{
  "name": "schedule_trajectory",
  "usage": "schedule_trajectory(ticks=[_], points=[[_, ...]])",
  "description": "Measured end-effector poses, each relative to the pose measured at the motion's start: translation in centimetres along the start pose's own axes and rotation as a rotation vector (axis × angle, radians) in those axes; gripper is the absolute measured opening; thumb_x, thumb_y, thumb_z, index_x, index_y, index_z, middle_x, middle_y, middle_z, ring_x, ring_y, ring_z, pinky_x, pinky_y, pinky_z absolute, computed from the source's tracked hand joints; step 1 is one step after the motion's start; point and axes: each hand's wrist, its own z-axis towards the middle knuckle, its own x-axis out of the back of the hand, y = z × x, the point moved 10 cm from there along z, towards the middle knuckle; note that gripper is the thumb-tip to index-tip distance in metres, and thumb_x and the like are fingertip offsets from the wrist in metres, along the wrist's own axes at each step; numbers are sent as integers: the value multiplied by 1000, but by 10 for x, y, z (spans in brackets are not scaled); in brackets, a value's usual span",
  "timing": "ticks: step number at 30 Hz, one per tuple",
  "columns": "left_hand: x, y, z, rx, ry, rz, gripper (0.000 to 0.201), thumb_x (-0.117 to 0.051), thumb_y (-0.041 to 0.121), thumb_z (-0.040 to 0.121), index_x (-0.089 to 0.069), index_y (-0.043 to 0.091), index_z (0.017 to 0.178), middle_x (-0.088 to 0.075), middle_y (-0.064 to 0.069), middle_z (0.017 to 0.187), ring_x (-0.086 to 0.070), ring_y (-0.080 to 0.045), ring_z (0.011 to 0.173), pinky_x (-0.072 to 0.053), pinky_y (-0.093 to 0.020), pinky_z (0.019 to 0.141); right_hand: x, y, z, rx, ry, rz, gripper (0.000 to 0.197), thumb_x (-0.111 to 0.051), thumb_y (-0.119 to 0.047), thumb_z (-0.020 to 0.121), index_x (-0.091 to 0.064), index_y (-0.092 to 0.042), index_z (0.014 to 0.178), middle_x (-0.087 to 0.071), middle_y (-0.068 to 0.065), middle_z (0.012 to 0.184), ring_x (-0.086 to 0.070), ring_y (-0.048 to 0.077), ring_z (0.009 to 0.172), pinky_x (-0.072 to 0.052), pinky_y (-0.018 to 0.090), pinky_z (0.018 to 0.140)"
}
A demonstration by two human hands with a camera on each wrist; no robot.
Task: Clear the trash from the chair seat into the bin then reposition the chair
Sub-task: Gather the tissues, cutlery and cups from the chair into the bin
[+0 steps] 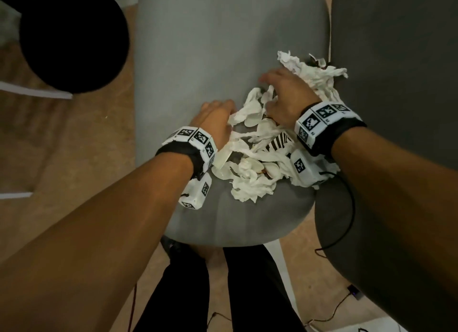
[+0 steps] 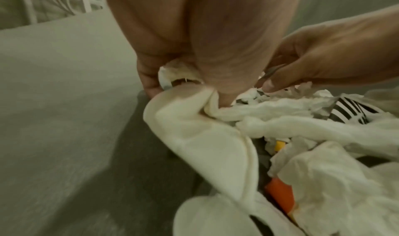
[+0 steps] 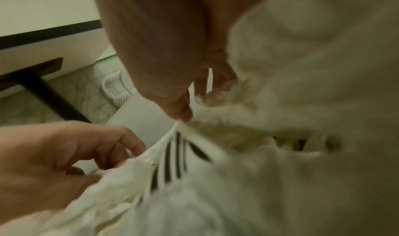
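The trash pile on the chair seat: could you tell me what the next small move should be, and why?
Probably draw both hands together to bunch the pile. The left hand already pinches a tissue at its edge, the right hand lies on top, and loose trash is spread across the chair seat.

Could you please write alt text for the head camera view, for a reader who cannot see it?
Both hands gather a pile of crumpled white tissues on a grey chair seat: the left hand at the pile's left edge, the right hand on top. A round black bin stands at upper left.
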Motion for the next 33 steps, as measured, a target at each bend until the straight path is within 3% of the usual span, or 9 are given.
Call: schedule_trajectory(ticks=[4, 6, 9, 16, 19, 24, 27, 30, 33], points=[[6, -12, -3, 34, 36, -46, 23, -49, 12, 96, -59, 11, 116, -59, -16, 116, -54, -34, 110, -47, -40, 90, -32, -20, 2, 101, -167, -227, 66, -71, -16, 79, -48, -22, 141, -43, 8, 145, -47, 34, 129, -48, 45, 103], [12, -16, -5, 44, 62, -67, 22, -49, 12, 97, -59, 11, 117, -58, -16, 116, -54, -33, 110, -46, -39, 90, -37, -31, 5, 138, -143, -355, 57, -68, -12, 82, -49, -16, 135, -51, 12, 130, -55, 37, 114, -52, 44, 89], [28, -30, -10, 76, 150, -113, 22, -49, 14, 99, -58, 12, 119, -57, -14, 115, -53, -30, 107, -44, -35, 88, -38, -45, 8, 151, -117, -461, 43, -63, -10, 88, -46, -7, 128, -59, 12, 94, -54, 32, 83, -42, 38, 70], [43, -57, -31, 174, 204, -184, 22, -46, 17, 98, -52, 11, 119, -53, -12, 115, -56, -28, 97, -43, -32, 82, -32, -45, 24, 123, -151, -433, 17, -63, -10, 91, -67, -12, 108, -57, 15, 113, -60, 40, 105, -54, 45, 88], [38, -55, -40, 183, 194, -208, 25, -45, 25, 97, -49, 11, 116, -49, -10, 117, -56, -28, 91, -46, -36, 80, -26, -51, 22, 179, -96, -404, 13, -58, -10, 93, -65, -13, 104, -57, 16, 108, -59, 41, 101, -53, 44, 83], [2, -41, -55, 75, 25, -105, 78, -68, 65, 72, -36, 19, 126, -37, 0, 125, -48, -18, 100, -46, -35, 79, -22, -55, 18, 127, -71, -374, 27, -55, -3, 93, -45, -7, 118, -57, 16, 90, -54, 33, 76, -43, 37, 67], [-10, -35, -63, 9, 30, -60, 86, -75, 52, 74, -29, 23, 141, -36, -3, 134, -43, -25, 119, -50, -43, 90, -24, -57, 18, 47, -111, -359, 36, -57, -2, 93, -42, -6, 125, -51, 18, 95, -49, 33, 80, -42, 40, 70], [-7, -42, -70, 41, 81, -145, 74, -68, 35, 81, -30, 30, 145, -38, -6, 131, -38, -27, 121, -46, -41, 96, -29, -72, 16, 68, -120, -243, 31, -56, -10, 95, -47, -9, 125, -59, 19, 103, -54, 33, 81, -47, 39, 72], [10, -63, -82, 121, 217, -262, 67, -64, 35, 81, -37, 26, 142, -40, -8, 125, -38, -27, 119, -42, -37, 98, -26, -90, 12, 99, -54, -39, 21, -44, -16, 95, -50, -17, 115, -70, 13, 100, -67, 32, 81, -58, 42, 75]])
